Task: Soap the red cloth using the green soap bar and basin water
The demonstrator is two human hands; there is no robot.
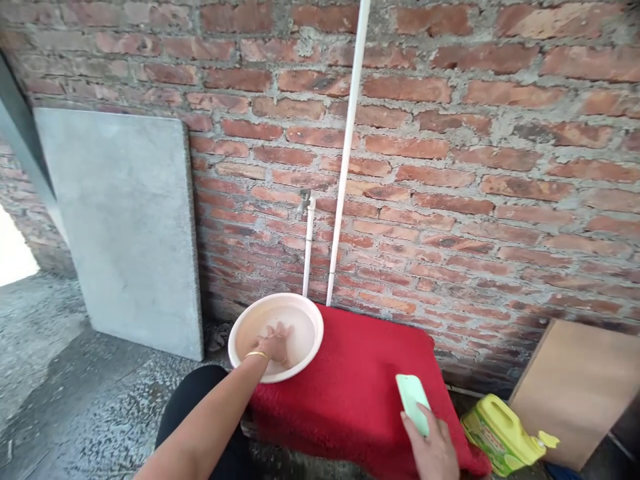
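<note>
My left hand reaches into a pale pink basin that holds cloudy water. Its fingers are spread, partly under the surface, and a gold bangle circles the wrist. In my right hand is a pale green oblong brush-like object, gripped by its near end between thumb and fingers. Whatever is on its underside does not show. Both the basin and this object are over a red cloth that covers a low table; the basin stands at the left back corner.
A yellow-green jug stands right of the cloth, by a brown board. A grey slab leans on the brick wall at left. Behind the basin are a tap and a tall white pipe. Wet floor lies at left.
</note>
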